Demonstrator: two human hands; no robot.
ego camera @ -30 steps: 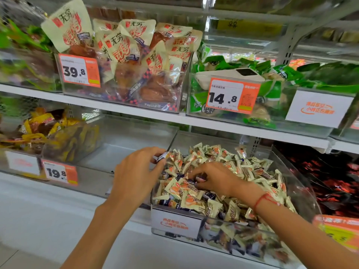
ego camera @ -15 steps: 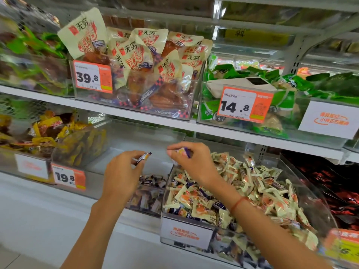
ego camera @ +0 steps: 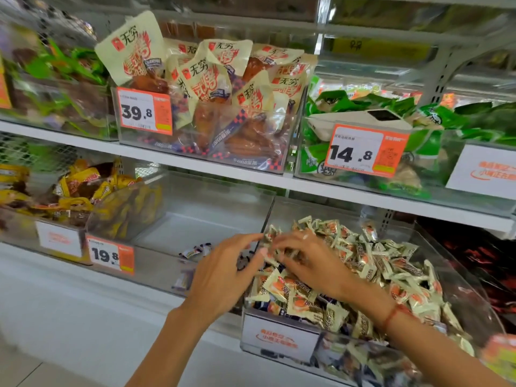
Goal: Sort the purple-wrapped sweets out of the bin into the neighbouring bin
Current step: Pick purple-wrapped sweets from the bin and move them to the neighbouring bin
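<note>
A: Where are the purple-wrapped sweets (ego camera: 275, 308)?

B: Mostly buried in the full bin (ego camera: 279, 337), under the cream-and-orange sweets (ego camera: 371, 263). Dark purple edges are seen low at its front-left corner. A few sorted purple pieces (ego camera: 195, 250) are already lying in the neighbouring bin (ego camera: 201, 219), immediately left of the full bin, with one more (ego camera: 181, 282) seen through that bin's front wall.

A: Hands?

B: Left hand (ego camera: 223, 270) is held over the dividing wall between the two bins, fingers stretched loosely toward the pile; nothing is seen held in it. Right hand (ego camera: 304, 261) is resting on top of the pile at the full bin's left side, fingers curled down into the wrappers. Whether a sweet is pinched there cannot be told (motion blur, fingertips hidden among wrappers).

A: Handling?

B: Judged light, small, individually wrapped. Film is crinkly and probably slick, so a flat pinch on the body is likely to slip. Better taken by the twisted or crimped end, or across the short sides between thumb and forefinger. Contents probably firm, not fragile; dropping one into the neighbouring bin should be harmless.

A: Risks?

B: The pile is loose and heaped near the full bin's rim. Digging for purple ones could spill cream pieces over the dividing wall. The top layer should be raked aside gently, away from that wall.
</note>
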